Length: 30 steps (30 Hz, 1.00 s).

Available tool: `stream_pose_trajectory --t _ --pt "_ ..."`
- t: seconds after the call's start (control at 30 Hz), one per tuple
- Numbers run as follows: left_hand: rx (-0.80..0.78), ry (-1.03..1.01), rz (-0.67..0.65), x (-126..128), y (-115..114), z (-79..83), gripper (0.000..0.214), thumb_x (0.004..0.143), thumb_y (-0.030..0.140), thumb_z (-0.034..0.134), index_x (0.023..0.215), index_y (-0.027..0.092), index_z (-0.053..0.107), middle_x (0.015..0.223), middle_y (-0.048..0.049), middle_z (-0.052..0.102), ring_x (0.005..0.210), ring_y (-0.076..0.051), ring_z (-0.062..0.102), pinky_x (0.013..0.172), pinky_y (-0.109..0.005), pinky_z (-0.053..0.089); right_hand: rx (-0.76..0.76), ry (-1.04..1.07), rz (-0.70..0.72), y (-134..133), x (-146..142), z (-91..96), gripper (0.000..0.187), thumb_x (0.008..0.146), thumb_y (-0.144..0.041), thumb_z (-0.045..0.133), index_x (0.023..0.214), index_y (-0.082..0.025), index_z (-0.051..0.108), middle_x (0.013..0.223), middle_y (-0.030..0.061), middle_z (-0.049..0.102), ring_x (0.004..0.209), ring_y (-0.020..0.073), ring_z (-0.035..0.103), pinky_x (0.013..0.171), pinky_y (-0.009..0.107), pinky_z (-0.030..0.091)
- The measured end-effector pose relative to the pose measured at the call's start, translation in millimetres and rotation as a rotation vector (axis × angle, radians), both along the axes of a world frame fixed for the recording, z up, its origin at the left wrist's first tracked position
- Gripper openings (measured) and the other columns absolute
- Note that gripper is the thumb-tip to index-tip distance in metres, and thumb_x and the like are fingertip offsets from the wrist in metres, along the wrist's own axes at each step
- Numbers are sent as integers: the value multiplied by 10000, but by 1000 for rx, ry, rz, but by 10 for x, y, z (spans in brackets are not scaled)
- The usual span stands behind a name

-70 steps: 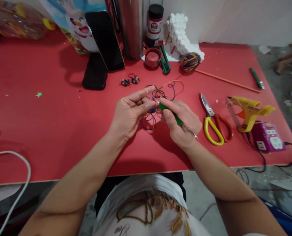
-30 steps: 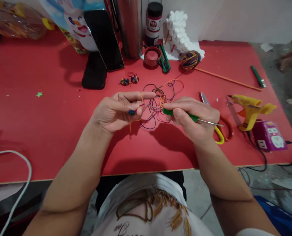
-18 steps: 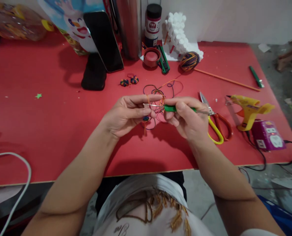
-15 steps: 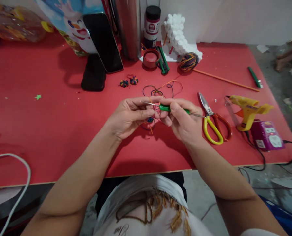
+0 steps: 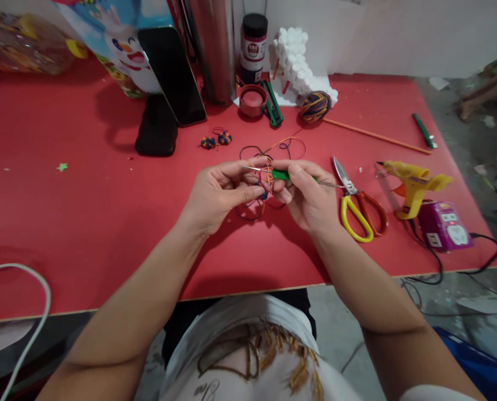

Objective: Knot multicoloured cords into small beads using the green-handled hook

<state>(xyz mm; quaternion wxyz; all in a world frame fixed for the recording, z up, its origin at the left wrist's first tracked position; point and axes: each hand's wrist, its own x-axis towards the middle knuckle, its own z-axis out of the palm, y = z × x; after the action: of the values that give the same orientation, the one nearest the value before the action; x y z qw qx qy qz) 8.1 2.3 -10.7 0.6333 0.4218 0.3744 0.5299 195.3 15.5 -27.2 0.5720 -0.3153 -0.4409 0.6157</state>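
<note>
Between thumb and fingers, my right hand [image 5: 309,192] grips a crochet hook [image 5: 280,175] by its green handle, the thin metal shaft pointing left. My left hand [image 5: 221,195] pinches a small multicolored crochet piece [image 5: 264,195], mostly hidden by the fingers. Strands of yarn cross the hook's metal end near the left fingertips. Loose yarn [image 5: 288,146] loops over the table behind my hands, toward a multicolored yarn ball [image 5: 315,106]. Two small finished-looking yarn pieces [image 5: 216,140] lie behind and left of my hands.
Scissors [image 5: 352,206] lie right of my right hand, beside a yellow glue gun [image 5: 419,186] and a purple power box [image 5: 444,225]. A phone [image 5: 173,78] leans at the back near a metal flask [image 5: 215,50]. A green cutter [image 5: 272,104] and an orange stick [image 5: 376,135] lie behind.
The view has shifted slightly. Both hands stay close together, still on the hook and yarn; more orange strands show between them, and the dangling yarn below has changed shape.
</note>
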Motion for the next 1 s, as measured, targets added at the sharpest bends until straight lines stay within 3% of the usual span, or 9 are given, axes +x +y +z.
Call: stream_pose_trajectory --t 0.17,0.33,0.43,0.6,0.7,0.77,0.83,1.0 --pt "-6 2 19 21 5 5 465 707 115 983 1145 244 897 869 -18 816 720 -111 738 703 -222 652 -56 64 37 47 0 -27 245 857 -453 899 951 -228 880 659 -11 764 478 68 530 491 213 447" --pt "11 61 90 16 13 -10 406 716 103 963 1079 277 907 810 13 753 681 -107 691 659 -241 632 31 -49 -37 -6 4 -35 216 932 -441 843 1020 -250 890 715 -6 796 489 76 570 503 227 483" --pt "0 76 138 37 12 -38 412 717 111 970 1087 281 907 787 24 726 676 -99 680 667 -233 612 172 -249 -127 -78 8 -17 223 997 -433 777 1114 -272 877 782 -3 814 556 104 651 573 264 574" --pt "-45 31 226 138 2 -61 484 667 106 996 1113 264 899 766 33 760 667 -64 677 661 -160 570 579 -597 -318 -165 -17 11 212 1067 -270 673 1176 -251 854 915 36 859 797 159 788 817 336 668" --pt "-82 -91 186 156 16 -40 486 625 83 1000 1077 234 904 729 30 758 642 -50 678 665 -132 575 777 -699 -388 -175 -50 -12 248 1064 -171 649 1241 -195 821 1042 80 881 950 178 810 902 332 667" --pt "-126 -154 122 119 36 -17 476 602 75 1003 1051 198 906 684 43 707 598 -37 649 631 -120 571 832 -683 -388 -163 -62 -30 256 1060 -154 653 1261 -181 809 1082 88 879 985 177 805 937 326 661" --pt "-188 -154 28 54 60 5 490 608 94 1009 1080 174 903 721 23 727 625 -49 674 651 -129 598 801 -608 -346 -142 -58 -36 240 1062 -176 662 1243 -196 818 1037 70 868 946 169 797 907 322 658" --pt "-181 -154 -98 -99 93 46 524 625 88 996 1134 168 896 760 -5 762 708 -81 742 718 -131 623 486 -436 -204 -106 11 11 200 1070 -312 688 1164 -253 854 862 17 804 793 147 759 800 327 645"
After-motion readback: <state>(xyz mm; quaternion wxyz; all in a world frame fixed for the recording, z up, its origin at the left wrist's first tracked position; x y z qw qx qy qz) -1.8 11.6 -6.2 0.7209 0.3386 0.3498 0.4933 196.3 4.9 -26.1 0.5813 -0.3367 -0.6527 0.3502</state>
